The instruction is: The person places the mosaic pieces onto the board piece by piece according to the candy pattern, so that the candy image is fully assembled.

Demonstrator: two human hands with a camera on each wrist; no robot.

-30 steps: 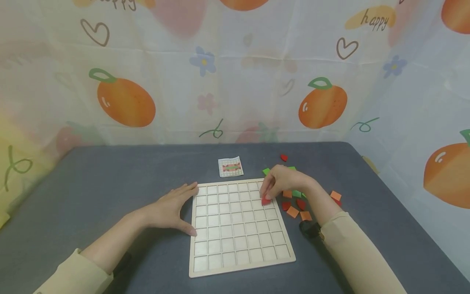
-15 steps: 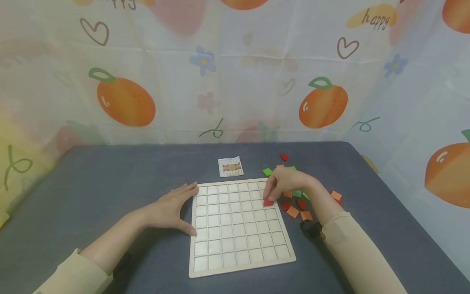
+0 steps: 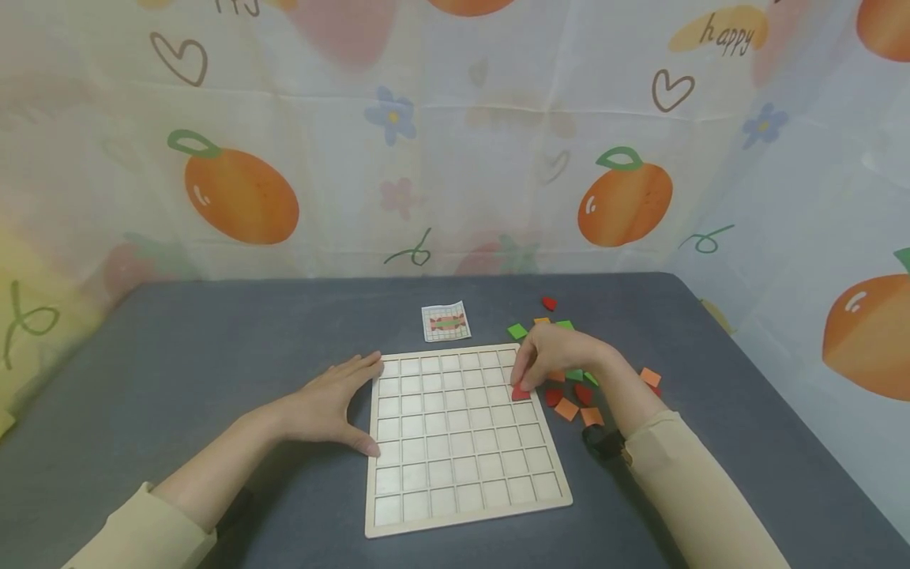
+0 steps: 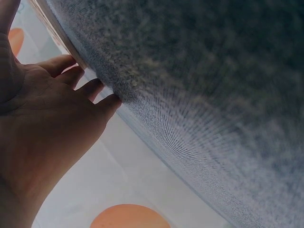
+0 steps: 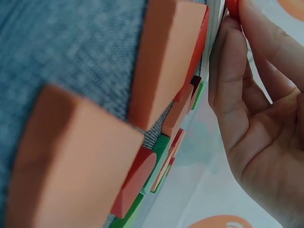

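Observation:
A pale wooden grid board [image 3: 455, 442] lies on the dark table in the head view. On its left edge rests my left hand [image 3: 323, 407], thumb and fingers spread apart. Over the upper right of the board, my right hand [image 3: 550, 356] pinches a red piece [image 3: 521, 393] at a cell of the right-hand column. The fingers hide part of that piece, and I cannot tell whether it lies flat in the cell. In the right wrist view only a sliver of the red piece [image 5: 232, 6] shows between thumb and fingertips.
Loose orange squares [image 3: 566, 408], red pieces [image 3: 584, 393] and green pieces [image 3: 517, 332] lie right of the board, partly under the right hand. A small card [image 3: 446, 322] with a candy-like grid picture lies behind the board. A printed curtain [image 3: 455, 174] hangs behind the table.
My right hand has shifted slightly right and down with the red piece, toward the board's right edge. The left hand stays in place.

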